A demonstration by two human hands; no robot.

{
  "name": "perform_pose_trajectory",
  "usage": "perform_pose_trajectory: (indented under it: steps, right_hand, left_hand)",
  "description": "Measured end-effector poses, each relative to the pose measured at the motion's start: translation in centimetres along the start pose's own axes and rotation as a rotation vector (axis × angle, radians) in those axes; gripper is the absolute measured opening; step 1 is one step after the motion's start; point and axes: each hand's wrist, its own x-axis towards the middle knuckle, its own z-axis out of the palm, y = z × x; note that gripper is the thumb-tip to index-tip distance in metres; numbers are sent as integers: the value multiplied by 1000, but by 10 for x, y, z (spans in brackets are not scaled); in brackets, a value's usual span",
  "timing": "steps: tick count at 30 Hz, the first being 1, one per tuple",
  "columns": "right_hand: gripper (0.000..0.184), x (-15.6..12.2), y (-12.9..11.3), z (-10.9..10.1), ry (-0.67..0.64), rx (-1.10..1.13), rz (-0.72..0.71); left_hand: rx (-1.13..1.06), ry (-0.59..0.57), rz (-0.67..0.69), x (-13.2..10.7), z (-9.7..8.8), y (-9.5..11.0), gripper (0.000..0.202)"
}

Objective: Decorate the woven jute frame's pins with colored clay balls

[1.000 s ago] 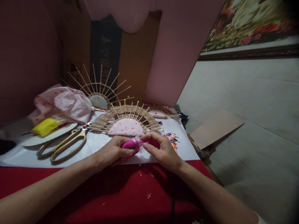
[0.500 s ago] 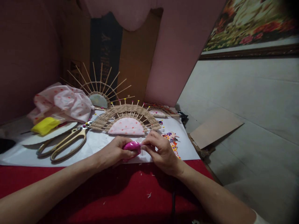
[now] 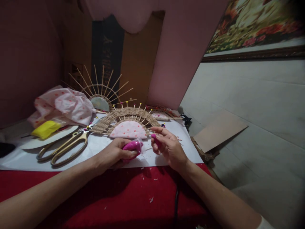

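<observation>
My left hand (image 3: pixel 116 154) is closed around a magenta lump in clear plastic wrap (image 3: pixel 132 146), resting on the white paper (image 3: pixel 100 149). My right hand (image 3: pixel 168 146) is lifted just to the right of the lump, thumb and fingers pinching a small magenta piece (image 3: pixel 153 136). Right behind both hands lies a woven half-round fan (image 3: pixel 127 119) with a pink dotted fabric centre and bead-tipped sticks.
Gold-handled scissors (image 3: pixel 64 148) lie left of the hands. Further left are a yellow lump (image 3: pixel 46 128) and pink dotted cloth (image 3: pixel 64 105). A second fan frame with bare sticks (image 3: pixel 101 95) and a third fan (image 3: pixel 162 114) stand behind. Red cloth (image 3: pixel 133 197) covers the near table.
My right hand has pulled away from the wrapped lump to the right and up, taking a small magenta piece with it. The left hand stays on the lump.
</observation>
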Motion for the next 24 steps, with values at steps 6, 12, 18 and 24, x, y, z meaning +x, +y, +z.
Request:
perform_pose_trajectory:
  steps: [6, 12, 18, 24]
  right_hand:
    - [29, 2, 3, -3, -91, 8, 75]
    - [20, -3, 5, -1, -90, -188, -99]
    - [21, -17, 0, 6, -90, -581, -390]
    - [23, -20, 1, 8, -112, -730, -440]
  left_hand:
    - [-47, 53, 0, 1, -2, 0, 23]
    - [-77, 91, 64, 3, -1, -3, 24]
    - [56, 175, 192, 8, -3, -9, 24]
    - [147, 151, 209, 7, -1, -7, 25]
